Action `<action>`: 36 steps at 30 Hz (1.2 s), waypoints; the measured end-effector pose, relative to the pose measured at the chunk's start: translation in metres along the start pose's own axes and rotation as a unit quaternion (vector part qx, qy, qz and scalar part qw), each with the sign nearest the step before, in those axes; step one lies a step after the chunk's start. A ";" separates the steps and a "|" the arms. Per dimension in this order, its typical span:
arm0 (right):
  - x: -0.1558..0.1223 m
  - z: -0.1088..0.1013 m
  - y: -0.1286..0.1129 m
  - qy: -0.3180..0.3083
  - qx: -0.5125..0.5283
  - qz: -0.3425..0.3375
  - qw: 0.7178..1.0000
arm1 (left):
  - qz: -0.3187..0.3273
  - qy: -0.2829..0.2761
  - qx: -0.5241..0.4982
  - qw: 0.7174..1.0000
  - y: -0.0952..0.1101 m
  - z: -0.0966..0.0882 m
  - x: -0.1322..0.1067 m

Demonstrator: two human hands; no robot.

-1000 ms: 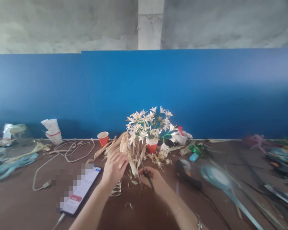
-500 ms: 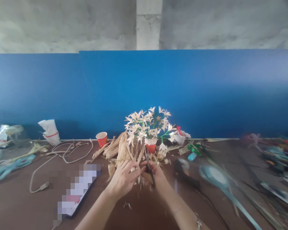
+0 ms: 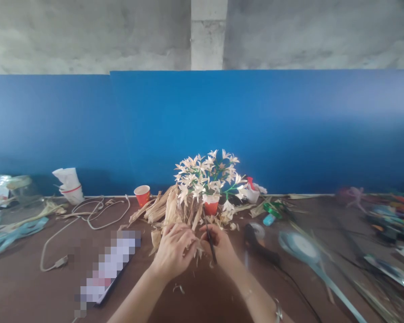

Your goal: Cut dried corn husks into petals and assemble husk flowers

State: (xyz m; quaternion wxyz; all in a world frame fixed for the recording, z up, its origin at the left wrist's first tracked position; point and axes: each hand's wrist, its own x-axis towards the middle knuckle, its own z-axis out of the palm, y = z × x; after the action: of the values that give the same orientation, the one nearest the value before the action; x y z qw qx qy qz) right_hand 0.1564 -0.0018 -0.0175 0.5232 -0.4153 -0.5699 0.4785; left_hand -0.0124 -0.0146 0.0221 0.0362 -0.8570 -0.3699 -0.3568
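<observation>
Right at the middle of the bench, just near of the husk pile, both my hands meet, almost touching. My left hand is curled closed, fingers pinching a husk piece; its pale frayed ends hang out under my fingertips on the right side of that hand. My right hand is wrapped tight round the scissors, gripping the handles. I can't tell whether the blades are parted, they're too thin and dark to read.

The scissors' long axis runs near to far, the tip leaning a little left, pointing up toward the red cup that holds the white flowers. The husk piece lies just left of the blades, between my two hands, and my left hand is the nearer one since it holds it. The blade sits right beside those frayed ends, close enough that I can't say whether they touch.

Well off to the left lies a phone; to the right, apart from my hands, a black glue gun.
</observation>
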 end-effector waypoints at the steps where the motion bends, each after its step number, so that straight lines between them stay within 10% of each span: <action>1: -0.001 0.001 0.001 -0.002 -0.017 -0.010 1.000 | -0.017 0.002 0.002 1.000 0.000 0.000 0.001; 9: -0.003 -0.001 -0.004 0.060 -0.102 -0.059 0.991 | -0.186 -0.035 -0.133 0.973 -0.015 0.013 0.001; 15: -0.005 -0.002 -0.008 0.008 -0.201 -0.019 0.979 | -0.417 0.091 -0.352 0.833 -0.035 0.011 0.002; 22: -0.010 0.006 -0.014 -0.107 -0.191 0.004 0.976 | -0.428 -0.003 -0.413 0.804 -0.032 0.006 0.006; 36: -0.008 0.015 -0.011 -0.101 -0.169 0.033 0.980 | -0.450 -0.065 -0.485 0.747 -0.040 0.007 0.001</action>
State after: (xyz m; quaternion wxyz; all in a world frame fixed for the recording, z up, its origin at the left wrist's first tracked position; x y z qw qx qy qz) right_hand 0.1429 -0.0135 -0.0083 0.3693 -0.4659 -0.6782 0.4320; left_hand -0.0340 0.0171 0.0095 -0.5734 -0.5144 -0.4916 -0.4062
